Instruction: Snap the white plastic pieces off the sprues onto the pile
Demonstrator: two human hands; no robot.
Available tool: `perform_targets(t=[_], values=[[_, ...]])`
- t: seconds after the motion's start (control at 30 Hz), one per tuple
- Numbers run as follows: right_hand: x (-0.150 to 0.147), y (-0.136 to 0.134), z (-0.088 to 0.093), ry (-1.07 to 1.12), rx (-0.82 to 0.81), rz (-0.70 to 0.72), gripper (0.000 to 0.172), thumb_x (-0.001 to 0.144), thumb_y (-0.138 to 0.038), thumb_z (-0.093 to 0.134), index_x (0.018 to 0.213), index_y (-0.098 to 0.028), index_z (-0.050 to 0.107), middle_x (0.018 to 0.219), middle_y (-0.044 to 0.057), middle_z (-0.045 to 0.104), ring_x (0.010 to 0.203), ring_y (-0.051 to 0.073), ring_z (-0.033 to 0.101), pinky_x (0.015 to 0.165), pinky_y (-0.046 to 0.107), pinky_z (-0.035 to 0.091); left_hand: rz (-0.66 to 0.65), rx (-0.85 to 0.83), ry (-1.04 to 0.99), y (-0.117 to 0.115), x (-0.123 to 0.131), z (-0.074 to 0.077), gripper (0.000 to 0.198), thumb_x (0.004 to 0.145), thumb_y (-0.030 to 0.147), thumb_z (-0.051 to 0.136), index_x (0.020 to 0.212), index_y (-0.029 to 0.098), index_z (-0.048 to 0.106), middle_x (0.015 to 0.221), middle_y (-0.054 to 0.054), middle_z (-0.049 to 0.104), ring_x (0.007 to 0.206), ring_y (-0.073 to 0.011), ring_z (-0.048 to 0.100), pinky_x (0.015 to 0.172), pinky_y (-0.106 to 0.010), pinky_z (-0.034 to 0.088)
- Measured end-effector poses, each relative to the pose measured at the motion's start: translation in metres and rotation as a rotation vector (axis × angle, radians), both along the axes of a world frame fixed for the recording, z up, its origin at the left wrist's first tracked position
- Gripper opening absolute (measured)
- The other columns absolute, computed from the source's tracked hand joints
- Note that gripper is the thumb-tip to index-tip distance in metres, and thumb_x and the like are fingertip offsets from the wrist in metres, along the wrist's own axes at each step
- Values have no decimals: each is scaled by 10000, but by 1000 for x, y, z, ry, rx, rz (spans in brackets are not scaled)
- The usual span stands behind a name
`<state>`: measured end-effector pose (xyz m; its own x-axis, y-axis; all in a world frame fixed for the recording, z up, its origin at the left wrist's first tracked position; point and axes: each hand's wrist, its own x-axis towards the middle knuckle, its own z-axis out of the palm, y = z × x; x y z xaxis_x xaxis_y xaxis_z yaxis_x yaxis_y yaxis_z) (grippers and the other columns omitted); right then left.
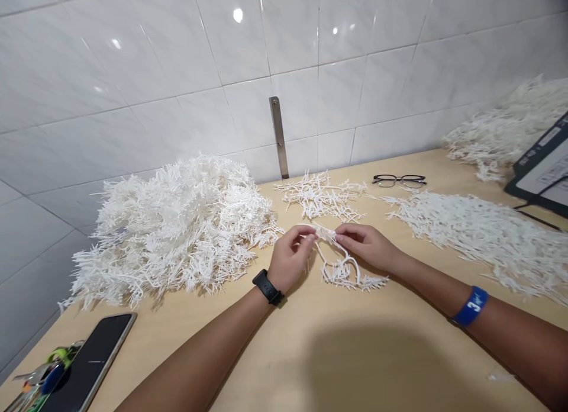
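My left hand [290, 259] and my right hand [366, 244] meet over the middle of a wooden table [310, 353]. Both pinch the same white plastic branch piece [341, 270], a thin stem with many small prongs that droops onto the table between them. The left wrist wears a black watch [267, 287]; the right wrist wears a blue band [471, 305]. Just beyond the hands lies a small scatter of white branch pieces [322, 198].
A big heap of white branched pieces [177, 222] sits at the left, a flatter pile [479, 234] at the right, another heap [506, 128] at the far right. Glasses [399, 180], a phone [91, 361] with keys [39, 376], a dark board [541, 169], tiled wall behind.
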<state>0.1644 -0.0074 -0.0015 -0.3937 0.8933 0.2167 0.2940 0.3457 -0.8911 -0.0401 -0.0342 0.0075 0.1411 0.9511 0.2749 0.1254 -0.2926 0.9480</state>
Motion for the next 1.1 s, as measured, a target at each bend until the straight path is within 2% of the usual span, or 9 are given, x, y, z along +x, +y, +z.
perform_targets(t=[0.1, 0.2, 0.37, 0.47, 0.63, 0.8, 0.97, 1.1], values=[[-3, -3, 0, -26, 45, 89, 244, 880, -377, 554, 808, -167, 656, 746, 14, 602, 686, 142, 532, 630, 256, 400, -80, 73, 217, -4, 3, -4, 262, 856, 343, 592, 1049, 174, 650, 1025, -70, 671, 749, -118, 579, 661, -238, 459], [-5, -6, 1, -61, 121, 151, 243, 891, -339, 557, 757, -167, 662, 741, 18, 601, 693, 137, 535, 637, 251, 395, -85, 112, 321, -4, 3, -7, 329, 845, 373, 611, 1106, 176, 646, 1019, -72, 676, 733, -122, 566, 674, -249, 449], [-6, -9, 3, -70, 166, 234, 232, 915, -313, 536, 810, -176, 691, 787, 35, 628, 740, 151, 569, 690, 263, 420, -90, 103, 295, 2, 2, -10, 179, 856, 306, 586, 922, 166, 677, 910, -46, 670, 695, -115, 524, 670, -249, 413], [-6, -9, 5, -81, 163, 247, 255, 928, -319, 513, 814, -172, 687, 795, 47, 629, 747, 160, 573, 702, 279, 424, -95, 71, 257, 4, 1, -10, 165, 868, 295, 558, 881, 157, 648, 845, -38, 639, 704, -123, 508, 665, -253, 394], [-4, -6, 2, -92, 172, 209, 256, 916, -274, 508, 713, -172, 627, 726, 33, 589, 701, 153, 538, 667, 279, 405, -130, 119, 267, -1, 2, -9, 107, 892, 234, 474, 852, 163, 543, 821, -22, 553, 723, -128, 475, 681, -258, 379], [-6, -3, -2, -161, 337, 104, 246, 828, -138, 486, 594, -186, 425, 625, -12, 453, 619, 131, 441, 598, 262, 343, -232, 179, 312, -3, 3, -9, 94, 864, 138, 437, 787, 170, 481, 803, -16, 522, 768, -138, 459, 734, -265, 372], [-8, -4, -1, -264, 492, 27, 228, 815, -110, 463, 614, -191, 392, 645, -9, 426, 626, 134, 429, 591, 261, 331, -268, 78, 303, 1, 3, -9, 108, 849, 139, 434, 747, 170, 456, 742, 0, 495, 723, -132, 434, 722, -272, 363], [-11, -5, -1, -321, 645, -56, 218, 823, -112, 469, 629, -191, 408, 666, 1, 427, 655, 147, 431, 606, 271, 332, -289, -39, 194, 6, 7, -10, 105, 862, 194, 420, 767, 170, 457, 686, 18, 469, 652, -117, 413, 656, -261, 358]])
